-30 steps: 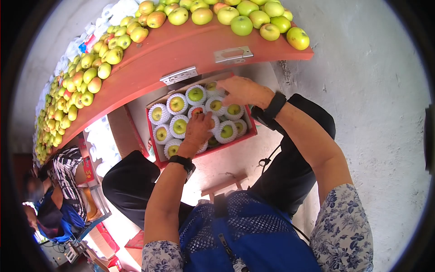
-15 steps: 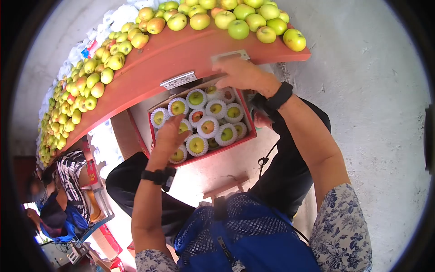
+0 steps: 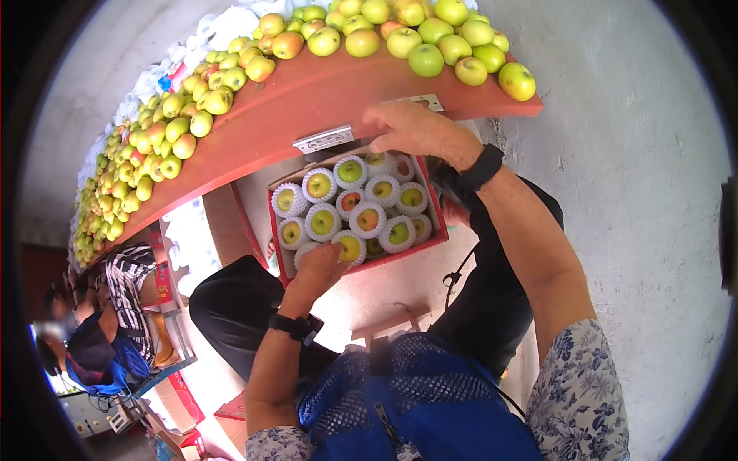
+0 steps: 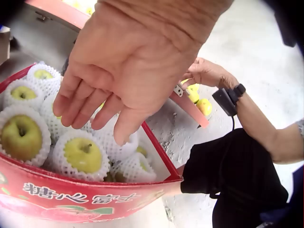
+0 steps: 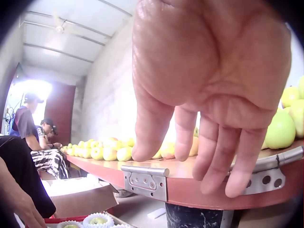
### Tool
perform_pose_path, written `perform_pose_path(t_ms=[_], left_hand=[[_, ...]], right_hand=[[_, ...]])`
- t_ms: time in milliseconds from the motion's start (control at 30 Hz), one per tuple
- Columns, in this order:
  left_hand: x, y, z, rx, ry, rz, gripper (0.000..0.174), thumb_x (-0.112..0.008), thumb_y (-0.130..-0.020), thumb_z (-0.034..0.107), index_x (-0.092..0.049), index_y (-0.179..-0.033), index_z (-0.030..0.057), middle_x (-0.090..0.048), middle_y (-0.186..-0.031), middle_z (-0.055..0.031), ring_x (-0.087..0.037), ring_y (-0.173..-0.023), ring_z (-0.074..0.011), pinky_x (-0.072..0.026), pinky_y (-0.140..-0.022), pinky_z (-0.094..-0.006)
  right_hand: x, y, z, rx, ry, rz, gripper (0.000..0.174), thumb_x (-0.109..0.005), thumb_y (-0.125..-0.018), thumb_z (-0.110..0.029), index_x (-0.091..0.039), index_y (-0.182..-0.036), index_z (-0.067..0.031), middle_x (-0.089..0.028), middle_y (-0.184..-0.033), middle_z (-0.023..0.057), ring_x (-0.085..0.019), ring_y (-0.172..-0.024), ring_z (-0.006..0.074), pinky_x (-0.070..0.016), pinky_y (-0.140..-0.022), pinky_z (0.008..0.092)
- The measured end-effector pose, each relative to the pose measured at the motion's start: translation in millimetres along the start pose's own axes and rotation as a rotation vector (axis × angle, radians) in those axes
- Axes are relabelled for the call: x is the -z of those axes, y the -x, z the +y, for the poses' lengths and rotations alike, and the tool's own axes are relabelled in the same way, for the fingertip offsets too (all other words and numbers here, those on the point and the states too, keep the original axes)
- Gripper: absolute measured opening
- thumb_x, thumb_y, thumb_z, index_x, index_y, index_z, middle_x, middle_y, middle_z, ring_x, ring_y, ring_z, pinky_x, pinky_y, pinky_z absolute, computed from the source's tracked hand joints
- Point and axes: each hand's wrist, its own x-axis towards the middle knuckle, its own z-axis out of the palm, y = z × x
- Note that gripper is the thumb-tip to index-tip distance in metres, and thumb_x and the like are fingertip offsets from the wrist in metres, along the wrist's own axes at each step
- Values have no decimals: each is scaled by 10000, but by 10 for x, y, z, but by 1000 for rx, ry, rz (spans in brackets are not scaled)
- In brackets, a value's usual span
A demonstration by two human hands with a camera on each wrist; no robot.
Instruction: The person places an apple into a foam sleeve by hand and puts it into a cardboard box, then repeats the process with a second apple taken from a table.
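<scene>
A red-edged cardboard box [image 3: 419, 250] holds several yellow-green apples [image 3: 322, 223], each in a white foam net. My left hand [image 3: 321, 269] is over the near left part of the box, partly covering the apples there. In the left wrist view its palm shows, with the fingers [image 4: 85, 102] loosely extended above the netted apples and nothing held. Beyond the far right corner of the box, my right hand [image 3: 423, 131] is raised by the edge of the red table. In the right wrist view its fingers hang relaxed in front of that edge, holding nothing.
Many loose apples [image 3: 427, 60] lie along the curved red table [image 3: 254, 142], which has metal hinges [image 3: 323, 140] on its near edge. An open cardboard carton [image 3: 223, 223] stands left of the box. Other people [image 5: 28, 123] sit further left. A grey wall [image 3: 638, 192] rises at right.
My left hand has gone from an apple mid-box to the left side, then to the near left part. My right hand has lifted from the box's far right corner toward the table edge.
</scene>
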Motion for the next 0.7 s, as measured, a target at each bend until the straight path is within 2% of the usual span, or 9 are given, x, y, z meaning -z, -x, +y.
perform_pose_path(t_ms=[200, 300, 367, 433, 500, 533, 567, 633, 700], left_hand=[[57, -22, -77, 13, -6, -88, 372, -652, -823, 325, -629, -1041, 25, -672, -931, -200, -647, -917, -357, -513, -781, -449], [278, 21, -210, -33, 73, -10, 389, -681, -813, 302, -628, -1069, 15, -664, -937, -210, -638, -915, -369, -504, -769, -454], [414, 45, -343, -171, 248, 189, 383, -696, -811, 266, -627, -1078, -1, -653, -944, -230, -628, -904, -382, -492, -749, -458], [690, 36, -335, -182, 205, 209, 375, -693, -823, 254, -624, -1067, -22, -642, -931, -251, -616, -872, -388, -485, -731, -442], [961, -6, -333, -56, 340, 56, 381, -693, -823, 254, -623, -1064, -33, -632, -891, -257, -615, -832, -360, -487, -712, -399], [1098, -11, -339, 10, 357, -30, 465, -692, -853, 247, -566, -1210, -23, -646, -962, -151, -617, -926, -222, -496, -793, -352], [1192, -4, -357, 8, 352, -13, 465, -692, -853, 247, -566, -1210, -23, -646, -962, -151, -617, -926, -222, -496, -793, -352], [1360, -3, -412, 72, 600, -86, 488, -691, -863, 283, -568, -1227, -16, -644, -979, -108, -606, -947, -174, -487, -820, -312], [1510, -12, -499, 20, 704, -57, 493, -692, -864, 297, -571, -1229, -12, -640, -985, -88, -600, -943, -156, -485, -820, -298]], right_hand=[[2, -13, 6, 55, 39, 23, 455, -689, -764, -226, -569, -1128, 18, -635, -1039, 242, -607, -993, 373, -469, -846, 446], [49, -20, -26, 57, 42, 35, 451, -688, -767, -221, -568, -1130, 18, -638, -1028, 242, -609, -984, 378, -468, -847, 448], [67, -29, -20, 61, 44, 38, 450, -689, -767, -217, -567, -1131, 17, -641, -1019, 239, -610, -977, 378, -470, -844, 446], [53, -65, 1, 71, 21, 46, 437, -694, -764, -210, -576, -1125, 6, -649, -1012, 225, -614, -970, 375, -477, -832, 442], [26, -94, -73, 46, 12, -10, 431, -696, -761, -208, -580, -1119, 1, -652, -1005, 220, -619, -960, 369, -480, -828, 437], [8, -107, -126, 13, -2, -68, 424, -698, -759, -206, -585, -1114, -3, -655, -998, 216, -625, -950, 364, -483, -823, 432], [-22, -122, -178, 26, 7, -61, 424, -698, -759, -206, -585, -1114, -3, -655, -998, 216, -625, -950, 364, -483, -823, 432], [-108, -155, -267, -17, 83, -140, 420, -701, -752, -201, -596, -1114, -15, -655, -993, 215, -632, -945, 350, -484, -835, 428], [-175, -202, -349, -2, 81, -164, 427, -702, -748, -196, -596, -1118, -12, -654, -992, 216, -633, -946, 348, -484, -843, 427]])
